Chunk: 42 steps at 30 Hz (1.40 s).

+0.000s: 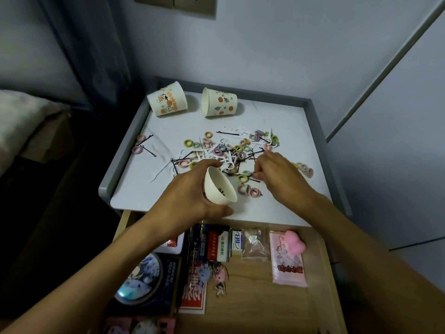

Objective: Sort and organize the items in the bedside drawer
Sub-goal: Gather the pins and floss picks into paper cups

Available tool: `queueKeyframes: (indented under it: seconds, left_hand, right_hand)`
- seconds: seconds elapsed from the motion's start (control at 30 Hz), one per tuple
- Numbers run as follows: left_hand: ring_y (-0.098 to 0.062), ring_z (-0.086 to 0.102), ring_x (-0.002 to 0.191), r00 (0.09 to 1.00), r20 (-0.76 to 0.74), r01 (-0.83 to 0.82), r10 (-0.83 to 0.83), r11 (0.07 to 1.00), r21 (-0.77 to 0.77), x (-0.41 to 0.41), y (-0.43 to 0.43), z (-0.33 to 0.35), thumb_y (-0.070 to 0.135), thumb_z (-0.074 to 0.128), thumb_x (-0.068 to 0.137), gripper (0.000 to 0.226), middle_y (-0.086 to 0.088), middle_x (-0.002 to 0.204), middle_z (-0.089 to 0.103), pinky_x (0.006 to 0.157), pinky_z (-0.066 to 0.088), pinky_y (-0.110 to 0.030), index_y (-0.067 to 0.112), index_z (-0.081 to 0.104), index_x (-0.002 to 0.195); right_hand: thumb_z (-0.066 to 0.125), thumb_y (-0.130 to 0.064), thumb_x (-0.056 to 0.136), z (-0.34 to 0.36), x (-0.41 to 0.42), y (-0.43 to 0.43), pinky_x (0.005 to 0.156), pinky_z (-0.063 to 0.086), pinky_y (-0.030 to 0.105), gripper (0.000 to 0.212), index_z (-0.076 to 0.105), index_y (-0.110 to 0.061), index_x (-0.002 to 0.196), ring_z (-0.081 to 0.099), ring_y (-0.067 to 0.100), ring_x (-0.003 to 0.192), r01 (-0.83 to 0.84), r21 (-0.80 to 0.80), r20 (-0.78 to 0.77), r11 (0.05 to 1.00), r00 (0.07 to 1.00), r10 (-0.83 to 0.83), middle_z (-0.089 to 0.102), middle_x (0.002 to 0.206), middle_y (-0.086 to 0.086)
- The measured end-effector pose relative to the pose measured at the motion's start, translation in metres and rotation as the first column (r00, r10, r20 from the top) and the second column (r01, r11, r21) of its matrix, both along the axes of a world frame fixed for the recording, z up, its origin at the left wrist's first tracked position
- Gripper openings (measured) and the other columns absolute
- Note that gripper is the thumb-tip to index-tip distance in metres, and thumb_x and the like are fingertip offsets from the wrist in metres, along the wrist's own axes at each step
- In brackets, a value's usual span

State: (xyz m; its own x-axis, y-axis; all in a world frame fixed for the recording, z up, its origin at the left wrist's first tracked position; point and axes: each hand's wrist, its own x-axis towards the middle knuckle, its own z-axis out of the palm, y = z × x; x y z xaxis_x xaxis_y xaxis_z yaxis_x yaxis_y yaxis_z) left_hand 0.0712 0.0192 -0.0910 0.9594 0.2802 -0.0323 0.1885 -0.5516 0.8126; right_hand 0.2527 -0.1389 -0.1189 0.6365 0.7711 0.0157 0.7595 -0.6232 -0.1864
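Dim rm, pale wall (289, 44) behind grey-rimmed bench (284, 116), switch plate (175, 3) above it, dark curtain (91, 44) & bed (21, 116) to its left.

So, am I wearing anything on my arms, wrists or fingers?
No. The left arm and right arm are bare right to the frame edge, with no sleeves in view. Neither wrist carries a watch or bracelet, and there are no gloves. No rings show on the fingers that are visible, though some are hidden.
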Motion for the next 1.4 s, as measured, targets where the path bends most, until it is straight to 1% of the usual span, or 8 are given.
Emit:
queueKeyframes:
  seconds: [0.3,0.43,0.5,0.6,0.7,0.83,1.23,1.4]
  left_hand:
    - [-0.009,0.061,0.098,1.0,-0.007,-0.004,0.004,1.0,-0.001,0.001,0.0,0.0,0.04,0.089,0.064,0.082,0.014,0.115,0.061,0.084,0.055,-0.031,0.038,0.044,0.133]
    - [-0.008,0.061,0.097,1.0,-0.012,-0.01,0.01,1.0,-0.006,0.001,0.0,0.001,0.039,0.089,0.064,0.082,0.015,0.113,0.06,0.083,0.055,-0.031,0.039,0.044,0.132]
    - [-0.008,0.061,0.097,1.0,-0.01,-0.011,0.011,1.0,-0.005,0.001,0.0,0.001,0.039,0.089,0.064,0.082,0.015,0.114,0.06,0.083,0.055,-0.031,0.04,0.044,0.132]
    - [-0.009,0.061,0.097,1.0,-0.01,-0.013,0.013,1.0,0.003,0.001,0.0,0.001,0.04,0.088,0.064,0.082,0.014,0.115,0.06,0.083,0.055,-0.032,0.039,0.043,0.132]
    - [-0.007,0.06,0.097,1.0,-0.014,-0.009,0.009,1.0,0.008,0.001,-0.001,0.0,0.04,0.088,0.064,0.082,0.013,0.114,0.06,0.082,0.055,-0.029,0.038,0.043,0.133]
    - [-0.008,0.061,0.097,1.0,-0.016,-0.008,0.008,1.0,0.008,0.002,-0.002,0.0,0.04,0.088,0.065,0.082,0.012,0.114,0.061,0.082,0.055,-0.03,0.037,0.043,0.133]
    - [-0.004,0.059,0.096,1.0,-0.003,0.004,-0.004,1.0,-0.005,0.002,0.0,0.002,0.041,0.088,0.064,0.082,0.016,0.113,0.059,0.08,0.054,-0.026,0.038,0.043,0.132]
    - [-0.004,0.06,0.097,1.0,-0.01,0.004,-0.004,1.0,-0.008,0.001,-0.002,0.001,0.041,0.088,0.064,0.082,0.015,0.113,0.06,0.08,0.054,-0.024,0.038,0.043,0.132]
  right_hand:
    - [0.065,-0.021,0.092,0.008,0.017,-0.012,0.08,0.056,0.043,0.012,0.069,-0.028,0.1,0.067,0.021,0.081,0.273,0.179,-0.196,0.945,0.951,-0.238,0.07,0.089,0.001]
    - [0.064,-0.006,0.091,0.016,0.018,-0.017,0.077,0.057,0.028,0.02,0.074,-0.012,0.108,0.066,0.021,0.075,0.303,0.215,-0.233,0.928,0.939,-0.253,0.072,0.093,0.011]
    - [0.063,-0.001,0.09,0.02,0.018,-0.021,0.06,0.048,0.008,0.02,0.074,-0.011,0.104,0.062,0.014,0.063,0.333,0.24,-0.284,0.912,0.922,-0.262,0.07,0.081,0.008]
    - [0.06,0.002,0.09,0.025,0.019,-0.027,0.046,0.036,0.001,0.022,0.071,-0.017,0.092,0.059,0.006,0.057,0.333,0.271,-0.297,0.903,0.922,-0.251,0.069,0.077,0.008]
    - [0.067,-0.001,0.088,0.026,0.015,-0.023,0.052,0.044,0.005,0.018,0.073,-0.013,0.099,0.056,-0.001,0.061,0.292,0.298,-0.298,0.909,0.933,-0.202,0.067,0.083,0.006]
    - [0.073,-0.006,0.085,0.014,0.014,-0.009,0.085,0.055,0.023,0.024,0.073,-0.013,0.108,0.065,0.005,0.081,0.155,0.293,-0.262,0.943,0.962,-0.076,0.071,0.091,0.001]
    - [0.079,-0.006,0.078,0.005,0.023,-0.011,0.077,0.042,0.021,0.039,0.071,-0.015,0.114,0.055,0.007,0.084,0.163,0.071,-0.249,0.984,0.958,-0.14,0.066,0.1,0.0]
    - [0.076,-0.013,0.083,0.0,0.011,-0.001,0.076,0.048,0.024,0.018,0.073,-0.014,0.1,0.064,0.014,0.086,0.185,0.171,-0.203,0.968,0.968,-0.15,0.067,0.088,-0.002]
